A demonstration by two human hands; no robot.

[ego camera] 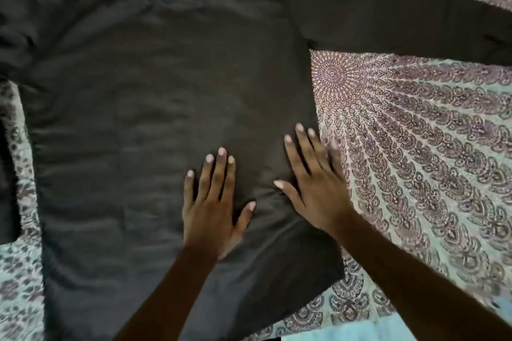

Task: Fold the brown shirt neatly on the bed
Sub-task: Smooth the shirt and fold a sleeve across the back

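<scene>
Pressing both palms on the brown shirt (155, 108), that is all I am doing.

— Where does it lie?

— Spread flat on the bed (432, 152), over the patterned cover, with its hem towards the near edge. One sleeve (401, 25) runs straight out to the right side of the bed. The other sleeve (7, 196) shows only in part, at the left side.

— And your left hand?

— My left hand (212, 210) rests flat on the lower body of the shirt, fingers straight and a little spread, thumb out to the side. It holds nothing; it only bears down on the cloth.

— The right one?

— My right hand (315, 188) lies just beside it, apart from it, at the shirt's right side edge. The fingers are straight here too, nothing pinched. The palm and inner fingers are on the cloth, while the outermost finger is blurred and seems to lie over the cover.

— Is the cloth smooth there?

— Some small puckers gather between my two thumbs, and faint creases run across the body.
</scene>
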